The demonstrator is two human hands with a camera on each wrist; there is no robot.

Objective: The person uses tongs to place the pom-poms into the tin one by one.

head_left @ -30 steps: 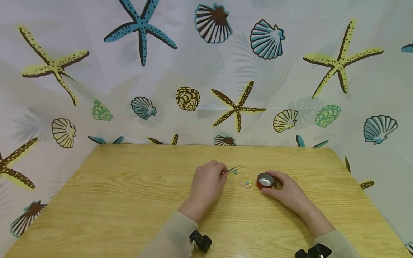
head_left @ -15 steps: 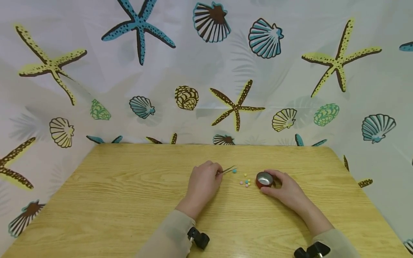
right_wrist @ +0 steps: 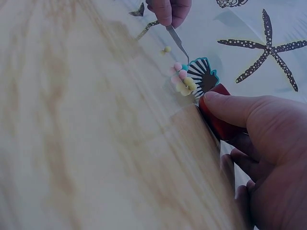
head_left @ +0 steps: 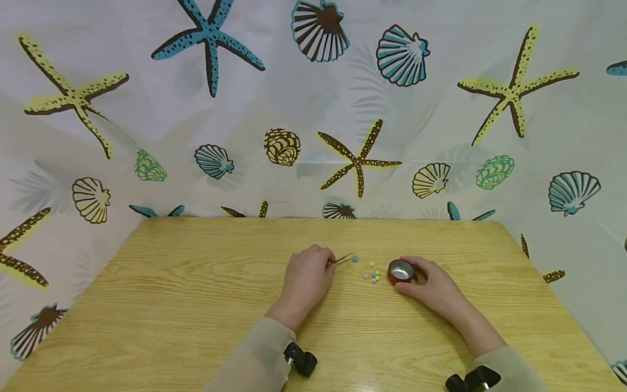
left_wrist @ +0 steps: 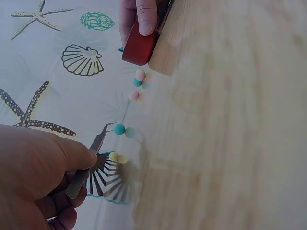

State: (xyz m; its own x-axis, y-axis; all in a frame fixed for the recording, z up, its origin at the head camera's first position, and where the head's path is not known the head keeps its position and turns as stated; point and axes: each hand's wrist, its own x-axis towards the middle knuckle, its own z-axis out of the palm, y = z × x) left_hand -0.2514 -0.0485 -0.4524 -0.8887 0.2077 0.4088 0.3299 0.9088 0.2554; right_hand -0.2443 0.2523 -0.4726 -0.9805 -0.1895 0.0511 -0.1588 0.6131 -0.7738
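My left hand (head_left: 309, 277) pinches slim metal tweezers (left_wrist: 91, 160) between thumb and fingers. Their bent, slightly parted tips are right beside a small blue ball (left_wrist: 119, 129) on the table; whether they touch it I cannot tell. My right hand (head_left: 436, 283) holds a small round red tin (head_left: 400, 272) by its side, thumb toward me. The tin stands upright, its silvery inside showing in the head view. Between the blue ball and the tin lie several small balls: a yellow ball (head_left: 372, 264) slightly apart, then a pink ball (head_left: 365, 276) and a tight cluster with another blue ball (head_left: 374, 275).
The wooden table (head_left: 196, 305) reaches back to a pale curtain (head_left: 274, 98) printed with starfish and shells, which also hangs along both sides. A black wrist camera (head_left: 301, 360) sits on the left sleeve, and another camera (head_left: 474, 379) on the right one.
The left hand has drawn the tweezers a little to the left, so their tips shifted from above and past the blue ball to its left side. The right hand keeps the tin in place.
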